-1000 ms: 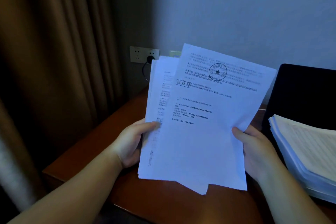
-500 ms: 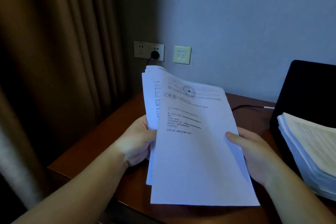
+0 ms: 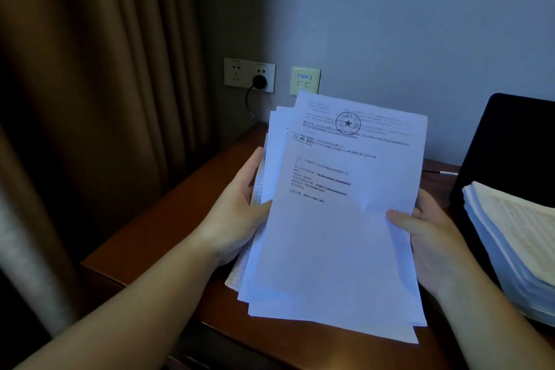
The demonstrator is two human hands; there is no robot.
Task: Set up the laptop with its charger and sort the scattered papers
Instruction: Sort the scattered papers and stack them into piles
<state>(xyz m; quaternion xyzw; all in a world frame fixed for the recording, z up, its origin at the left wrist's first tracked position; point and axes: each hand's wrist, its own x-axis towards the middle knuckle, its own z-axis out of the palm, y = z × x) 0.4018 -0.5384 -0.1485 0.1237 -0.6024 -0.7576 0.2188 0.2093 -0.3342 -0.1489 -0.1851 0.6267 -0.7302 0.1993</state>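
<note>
I hold a loose sheaf of white printed papers (image 3: 330, 234) above the wooden desk (image 3: 156, 237); the top sheet bears a round star stamp. My left hand (image 3: 237, 210) grips the sheaf's left edge, thumb on top. My right hand (image 3: 432, 237) grips its right edge, thumb on the front. The sheets are uneven at the bottom and left. A black open laptop (image 3: 507, 141) stands at the right with a thick stack of papers (image 3: 516, 243) lying on it. A black charger plug (image 3: 259, 81) sits in the wall socket, its cable dropping behind the sheaf.
A brown curtain (image 3: 90, 129) hangs along the left, close to the desk's corner. A second wall plate (image 3: 304, 81) is beside the socket. A thin cable with a white tip (image 3: 444, 173) lies on the desk near the laptop.
The sheaf was tipped flat half a second ago and is now raised more upright toward me again. Both hands kept their grip on its edges.
</note>
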